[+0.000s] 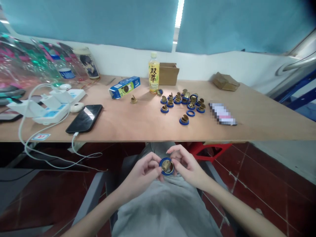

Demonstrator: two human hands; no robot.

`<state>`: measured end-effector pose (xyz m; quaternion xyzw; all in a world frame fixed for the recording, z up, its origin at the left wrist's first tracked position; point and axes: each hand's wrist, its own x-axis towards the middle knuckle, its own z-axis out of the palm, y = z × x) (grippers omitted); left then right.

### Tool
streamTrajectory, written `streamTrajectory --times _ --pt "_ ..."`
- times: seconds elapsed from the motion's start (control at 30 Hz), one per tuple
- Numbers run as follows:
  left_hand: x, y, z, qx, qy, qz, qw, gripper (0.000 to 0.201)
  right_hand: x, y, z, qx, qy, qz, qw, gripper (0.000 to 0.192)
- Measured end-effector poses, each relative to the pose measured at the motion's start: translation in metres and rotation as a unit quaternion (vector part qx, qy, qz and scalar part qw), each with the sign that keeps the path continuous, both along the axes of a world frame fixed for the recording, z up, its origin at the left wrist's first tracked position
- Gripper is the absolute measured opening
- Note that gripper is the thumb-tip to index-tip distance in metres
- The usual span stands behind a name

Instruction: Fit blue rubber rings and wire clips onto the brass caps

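Note:
Over my lap, in front of the table edge, a round brass-coloured fitting with a blue ring (167, 166) is held between both hands. My left hand (149, 168) pinches its left rim between thumb and fingers. On the opposite rim, my right hand (184, 162) grips with thumb and fingertips, its index finger raised a little. The fitting's inner brass part is tilted inside the ring. Several similar brass fittings with blue rings (184, 120) stand in a cluster on the table. A loose blue ring (190, 113) lies among them, and a brass piece without a ring (133, 99) sits apart to the left.
On the wooden table (138, 125) stand a yellow drink bottle (153, 74), a cardboard box (169, 74) and a blue carton (124, 87). A black phone (85, 118) charges beside a white power strip (53, 108); its cable hangs over the edge. Another phone (222, 114) lies right.

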<state>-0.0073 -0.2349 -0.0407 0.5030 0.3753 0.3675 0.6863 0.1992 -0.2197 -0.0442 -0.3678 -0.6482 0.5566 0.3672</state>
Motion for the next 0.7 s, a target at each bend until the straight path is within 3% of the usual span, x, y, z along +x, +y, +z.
streamTrajectory --times 0.23,0.43,0.7 --pt "0.0042 -0.0022 0.0082 0.001 -0.009 0.025 1.0 0.017 -0.0002 -0.0024 0.0016 -0.005 0.027 0.008 1.0 0.015" --pt "0.0049 -0.0036 0.0047 -0.02 0.001 0.028 0.999 0.017 0.0019 -0.0013 -0.0026 -0.023 0.043 0.055 0.997 0.028" --pt "0.0061 -0.0068 0.0099 -0.014 -0.013 0.008 1.0 0.026 0.0027 -0.0024 0.0037 -0.022 0.056 0.053 0.997 0.02"
